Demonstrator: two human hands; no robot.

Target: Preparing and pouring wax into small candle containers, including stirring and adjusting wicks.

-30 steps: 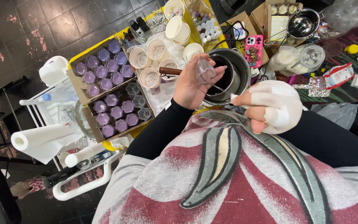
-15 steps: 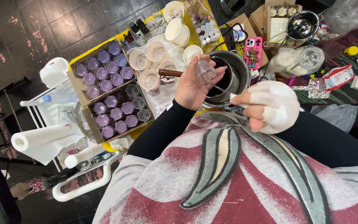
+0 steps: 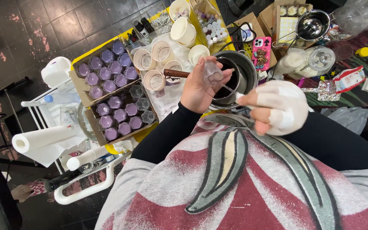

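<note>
My left hand [image 3: 201,87] holds a small clear glass jar [image 3: 213,72] over the rim of a dark metal pot [image 3: 239,76] that has a wooden handle [image 3: 176,73] pointing left. My right hand [image 3: 275,106], wrapped in white bandage, pinches a thin wick or stick [image 3: 231,90] whose tip reaches toward the jar. Left of the pot stand several white paper cups [image 3: 154,64] with residue inside.
Two cardboard trays [image 3: 109,91] hold several purple-filled glass jars and a few clear ones. A pink phone [image 3: 261,51], a glass lidded jar [image 3: 320,59], a metal pot [image 3: 314,23], a paper towel roll [image 3: 39,140] and a white cart frame [image 3: 86,187] surround the yellow table.
My left hand has tipped the glass jar slightly and shifted a little over the pot. My right hand stays beside it with the wick.
</note>
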